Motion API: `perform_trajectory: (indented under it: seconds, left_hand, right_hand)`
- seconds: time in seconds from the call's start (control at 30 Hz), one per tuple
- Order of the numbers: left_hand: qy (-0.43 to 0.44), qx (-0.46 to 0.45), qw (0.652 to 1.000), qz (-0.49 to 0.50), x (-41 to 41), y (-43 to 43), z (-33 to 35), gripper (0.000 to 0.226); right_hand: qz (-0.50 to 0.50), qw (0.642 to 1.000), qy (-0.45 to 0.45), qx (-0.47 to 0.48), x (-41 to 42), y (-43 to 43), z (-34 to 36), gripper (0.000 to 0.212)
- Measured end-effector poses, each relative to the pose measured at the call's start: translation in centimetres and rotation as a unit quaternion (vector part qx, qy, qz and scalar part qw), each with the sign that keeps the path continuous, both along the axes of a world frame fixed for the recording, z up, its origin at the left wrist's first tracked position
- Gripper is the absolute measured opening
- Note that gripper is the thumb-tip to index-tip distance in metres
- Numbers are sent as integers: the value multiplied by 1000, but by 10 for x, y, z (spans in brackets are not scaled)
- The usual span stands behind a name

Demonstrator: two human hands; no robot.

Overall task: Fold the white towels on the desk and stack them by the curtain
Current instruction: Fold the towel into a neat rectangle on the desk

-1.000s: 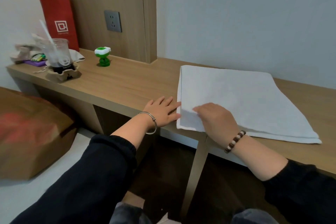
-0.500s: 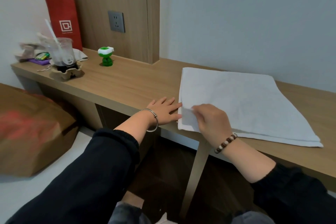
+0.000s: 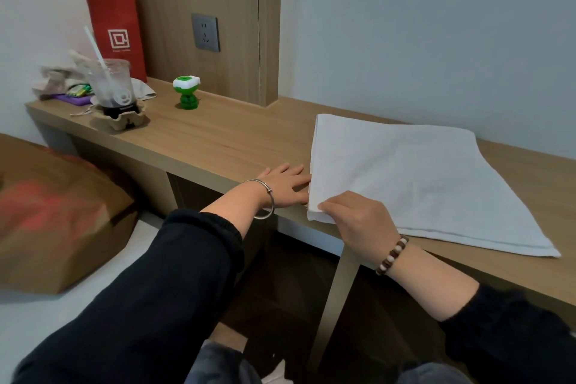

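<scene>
A white towel (image 3: 405,178), folded in layers, lies flat on the wooden desk (image 3: 237,143), its near left corner at the desk's front edge. My left hand (image 3: 286,185) lies flat on the desk with straight fingers, the fingertips touching the towel's left edge. My right hand (image 3: 358,218) rests on the near left corner, and its fingers pinch the towel's layers there. No curtain is in view.
At the desk's far left stand a red paper bag (image 3: 115,25), a plastic cup with a straw (image 3: 113,87) in a cardboard holder, and a small green bottle (image 3: 186,93). A wall socket (image 3: 205,32) sits on the wood panel. A brown bag (image 3: 59,212) lies at the lower left.
Both hands stay at the towel's near left corner. My right hand has shifted slightly along the corner's edge; the towel has hardly moved.
</scene>
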State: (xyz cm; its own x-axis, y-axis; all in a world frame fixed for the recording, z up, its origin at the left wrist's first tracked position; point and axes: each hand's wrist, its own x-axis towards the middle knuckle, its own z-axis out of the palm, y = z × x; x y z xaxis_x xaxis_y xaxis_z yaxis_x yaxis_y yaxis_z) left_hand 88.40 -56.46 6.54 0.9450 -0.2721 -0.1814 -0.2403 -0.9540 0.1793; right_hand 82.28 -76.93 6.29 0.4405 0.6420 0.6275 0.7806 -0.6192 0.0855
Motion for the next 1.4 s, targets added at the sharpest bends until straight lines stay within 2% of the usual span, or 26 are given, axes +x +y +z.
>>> perform_trajectory:
  seconds: [0.33,0.7,0.83,0.97,1.03,1.13,1.2,1.3,1.4]
  left_hand:
    - [2,-31,1000,6,-3,-1,2,60]
    - [-12,-56,998,3,-5,-2,4,57]
    - [-8,-92,995,34,-3,-4,1,53]
    - [-35,-158,984,69,-2,-6,2,31]
    - [-66,-149,984,65,-3,-7,1,36]
    - [-80,-67,994,31,-6,-6,-5,56]
    - [-82,-29,996,18,-6,-4,-6,54]
    - [-72,-19,997,13,-7,-4,-6,48]
    - [-68,-24,997,26,-6,-6,-6,46]
  right_hand:
    - [18,999,-28,-39,3,0,-4,33]
    - [2,999,-8,-47,4,1,-6,37]
    - [-5,999,1,-54,3,0,-6,36]
    - [-6,998,11,-54,3,-1,-5,34]
    - [-6,998,14,-54,3,-1,-5,33]
    - [-2,998,27,-54,2,-2,-7,34]
    - [1,998,40,-57,0,-3,-8,35]
    - [5,997,64,-48,-3,-8,-8,35]
    - [-28,996,79,-18,-7,-18,-7,25]
